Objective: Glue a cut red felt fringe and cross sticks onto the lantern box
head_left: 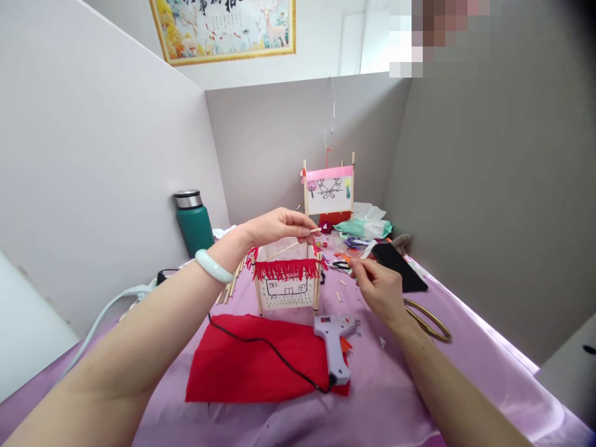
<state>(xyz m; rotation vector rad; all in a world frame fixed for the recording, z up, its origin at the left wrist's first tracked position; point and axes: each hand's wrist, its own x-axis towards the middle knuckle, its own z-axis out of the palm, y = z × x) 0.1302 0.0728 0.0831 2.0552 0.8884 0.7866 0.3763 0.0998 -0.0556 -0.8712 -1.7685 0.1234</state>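
Observation:
A small lantern frame point(286, 288) of wooden sticks, with white paper sides and a red fringe, stands on the purple cloth. My left hand point(274, 226) hovers over its top and pinches a thin wooden stick point(298, 242) that lies across the frame. A pale green bangle circles that wrist. My right hand point(379, 285) is just right of the frame, fingers pinched together on something small I cannot make out. A grey glue gun point(334, 338) lies on a red cloth point(251, 366) in front of the frame, its black cord trailing left.
A finished lantern point(328, 189) with a pink top stands at the back. A green flask point(193, 223) is at the left wall. Loose sticks point(230, 285), scissors point(426, 320), a black phone point(398, 264), tissues point(365, 226) and scraps lie around. Grey partitions enclose three sides.

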